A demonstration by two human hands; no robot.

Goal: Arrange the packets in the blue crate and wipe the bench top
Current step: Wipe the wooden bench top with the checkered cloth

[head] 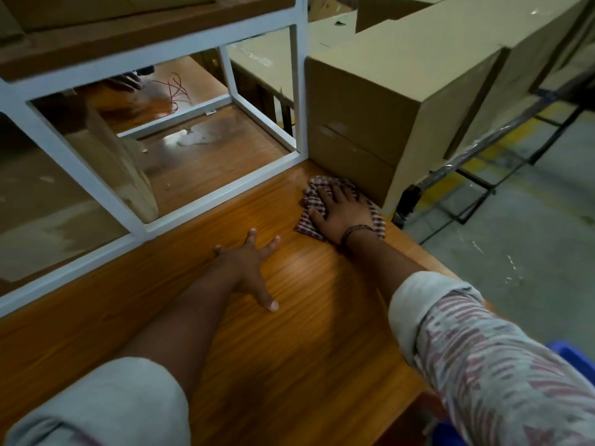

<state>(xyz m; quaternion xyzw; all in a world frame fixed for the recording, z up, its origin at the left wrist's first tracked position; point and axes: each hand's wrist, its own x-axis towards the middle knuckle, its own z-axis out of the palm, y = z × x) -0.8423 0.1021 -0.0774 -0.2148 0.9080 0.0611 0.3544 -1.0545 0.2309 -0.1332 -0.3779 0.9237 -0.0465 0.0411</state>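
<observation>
The wooden bench top (299,317) fills the middle of the view. My right hand (343,214) presses flat on a red-and-white checked cloth (322,185) at the bench's far right end, close against a cardboard box. My left hand (249,272) lies flat on the bare wood with fingers spread, holding nothing. A corner of the blue crate (576,355) shows at the lower right, below the bench edge, mostly hidden by my right sleeve. No packets are visible.
A white metal frame (225,191) stands on the bench at left and behind. Large cardboard boxes (370,101) sit against the bench's far right end. Another person's hand (124,82) and red wires (174,88) show beyond the frame. Grey floor lies right.
</observation>
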